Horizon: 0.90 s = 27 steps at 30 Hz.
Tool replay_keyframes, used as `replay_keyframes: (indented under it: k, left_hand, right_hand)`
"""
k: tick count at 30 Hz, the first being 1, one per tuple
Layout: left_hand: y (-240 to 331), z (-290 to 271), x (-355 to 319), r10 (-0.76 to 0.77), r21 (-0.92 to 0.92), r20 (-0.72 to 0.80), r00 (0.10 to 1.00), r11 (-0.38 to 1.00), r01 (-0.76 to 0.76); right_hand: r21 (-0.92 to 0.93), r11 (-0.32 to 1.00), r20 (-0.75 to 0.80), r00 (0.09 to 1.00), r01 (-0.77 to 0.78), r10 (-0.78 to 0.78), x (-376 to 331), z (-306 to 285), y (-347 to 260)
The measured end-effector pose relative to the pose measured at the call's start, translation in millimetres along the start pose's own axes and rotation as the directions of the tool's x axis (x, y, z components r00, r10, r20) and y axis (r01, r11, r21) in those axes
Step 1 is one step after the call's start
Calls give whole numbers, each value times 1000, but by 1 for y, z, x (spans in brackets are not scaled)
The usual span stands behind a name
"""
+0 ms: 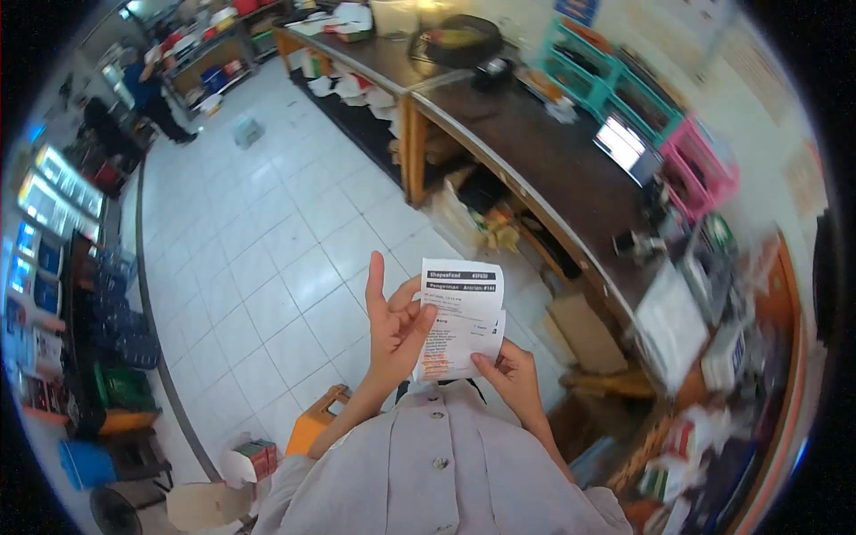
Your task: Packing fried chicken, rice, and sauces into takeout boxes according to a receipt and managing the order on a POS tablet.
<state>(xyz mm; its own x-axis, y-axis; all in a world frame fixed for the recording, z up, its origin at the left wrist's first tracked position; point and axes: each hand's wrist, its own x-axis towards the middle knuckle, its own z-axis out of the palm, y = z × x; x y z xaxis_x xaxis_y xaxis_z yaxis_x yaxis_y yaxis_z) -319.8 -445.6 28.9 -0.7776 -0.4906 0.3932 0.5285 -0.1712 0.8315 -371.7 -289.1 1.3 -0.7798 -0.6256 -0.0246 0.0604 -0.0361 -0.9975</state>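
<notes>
I see both hands grasping a white printed receipt (461,319) at centre frame: left hand (395,323) pinches its left edge, right hand (510,373) grips the lower right corner. Dark counter (544,152) upper right, probably wooden.

Thin matt white paper receipt (462,319) with printed text at centre frame, slightly creased; smooth, faintly glossy white ceramic floor tiles (267,259) across the left; dark, smooth wooden counter (544,169) at upper right; soft matt grey cloth shirt (437,473) with plastic buttons at the bottom.
</notes>
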Motion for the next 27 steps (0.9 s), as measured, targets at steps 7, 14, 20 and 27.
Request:
replay_keyframes:
  k: [7, 14, 20, 27]
  left_hand:
    - [-50, -79, 175, 35, 119, -307, 951, 993, 2]
    - [-45, -205, 320, 349, 399, -635, 689, 912, -94]
    - [-59, -309, 410, 404, 511, -713, 574, 859, 30]
    - [-89, -428, 597, 301, 680, -398, 867, 731, 58]
  right_hand:
    - [-56, 991, 250, 959, -126, 136, 227, -2, 6]
    - [80, 993, 251, 962, 92, -109, 494, 74, -16]
    - [-46, 903, 615, 725, 426, -311, 688, 175, -19]
    - [34, 976, 652, 736, 215, -185, 838, 290, -11]
